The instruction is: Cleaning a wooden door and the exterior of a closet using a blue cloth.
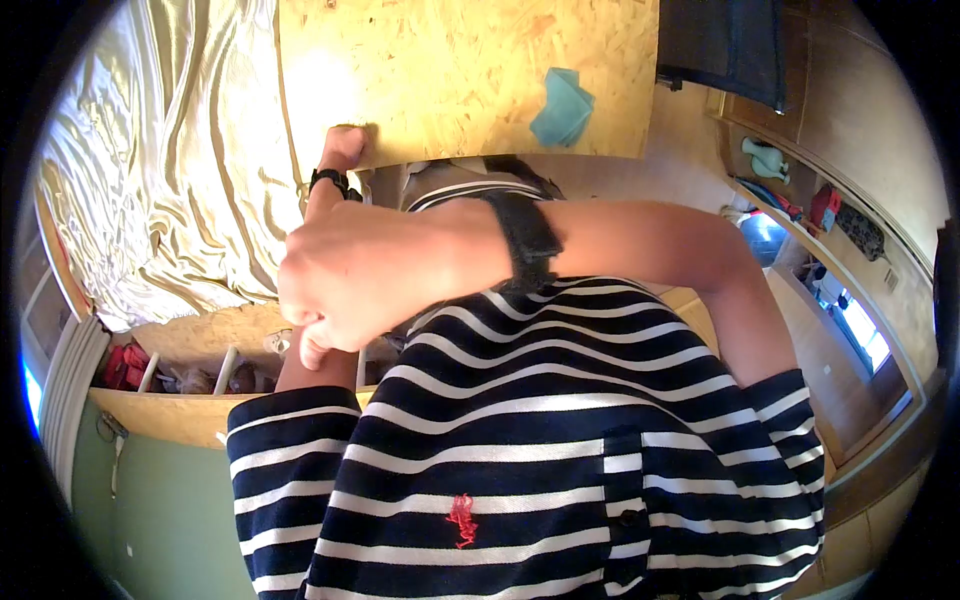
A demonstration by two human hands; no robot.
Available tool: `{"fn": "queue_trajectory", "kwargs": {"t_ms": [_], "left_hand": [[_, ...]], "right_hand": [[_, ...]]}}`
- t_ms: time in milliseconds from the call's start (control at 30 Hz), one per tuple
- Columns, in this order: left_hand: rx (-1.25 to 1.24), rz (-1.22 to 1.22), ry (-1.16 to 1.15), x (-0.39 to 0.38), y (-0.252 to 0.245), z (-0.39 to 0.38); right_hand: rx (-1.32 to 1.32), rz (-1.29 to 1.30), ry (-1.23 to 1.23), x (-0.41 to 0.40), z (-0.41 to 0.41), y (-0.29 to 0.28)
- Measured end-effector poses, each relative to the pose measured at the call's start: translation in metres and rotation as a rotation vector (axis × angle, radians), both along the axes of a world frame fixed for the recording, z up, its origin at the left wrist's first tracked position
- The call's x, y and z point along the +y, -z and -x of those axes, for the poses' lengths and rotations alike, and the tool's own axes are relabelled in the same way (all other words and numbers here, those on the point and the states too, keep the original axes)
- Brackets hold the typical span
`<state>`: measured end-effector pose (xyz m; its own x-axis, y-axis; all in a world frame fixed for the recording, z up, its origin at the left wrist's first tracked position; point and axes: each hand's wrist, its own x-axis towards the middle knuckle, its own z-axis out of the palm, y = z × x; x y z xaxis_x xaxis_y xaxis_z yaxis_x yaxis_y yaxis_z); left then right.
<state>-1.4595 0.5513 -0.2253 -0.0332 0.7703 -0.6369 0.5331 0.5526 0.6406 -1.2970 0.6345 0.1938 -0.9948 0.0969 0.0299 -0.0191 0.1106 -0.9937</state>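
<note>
My left hand (347, 142), with a black band at the wrist, is curled into a fist at the near left edge of an oriented strand board tabletop (450, 82). Nothing shows in it. My right arm crosses my striped shirt, and my right hand (345, 274) lies over my left forearm, close to the camera. Its fingers are bent and partly hidden, so whether they grip the forearm is unclear. A black strap circles the right wrist. Several overlapping pieces of thin teal material (562, 107) lie near the board's front edge, right of my left hand.
Shiny gold satin-like fabric (172, 150) spreads in folds left of the board. Below it, a wooden shelf or frame (165, 416) with pale slats holds assorted items. A dark fabric item (720, 52) stands at upper right. A mirror (832, 322) is at far right.
</note>
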Motion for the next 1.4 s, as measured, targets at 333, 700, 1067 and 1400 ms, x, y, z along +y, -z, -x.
{"fn": "queue_trajectory", "kwargs": {"t_ms": [333, 700, 1067, 1400], "left_hand": [[0.017, 0.061, -0.042, -0.005, -0.026, 0.001], [-0.122, 0.125, -0.257, 0.004, -0.044, -0.001], [-0.131, -0.026, -0.219, -0.012, -0.025, 0.0], [-0.146, 0.188, -0.416, 0.007, -0.055, -0.01]], "right_hand": [[-0.016, -0.161, -0.187, -0.012, 0.006, -0.011], [0.037, -0.22, -0.111, -0.038, 0.001, -0.004], [-0.515, -0.242, 0.23, 0.045, -0.061, 0.103], [-1.097, -0.608, 0.803, 0.092, -0.255, 0.264]]}}
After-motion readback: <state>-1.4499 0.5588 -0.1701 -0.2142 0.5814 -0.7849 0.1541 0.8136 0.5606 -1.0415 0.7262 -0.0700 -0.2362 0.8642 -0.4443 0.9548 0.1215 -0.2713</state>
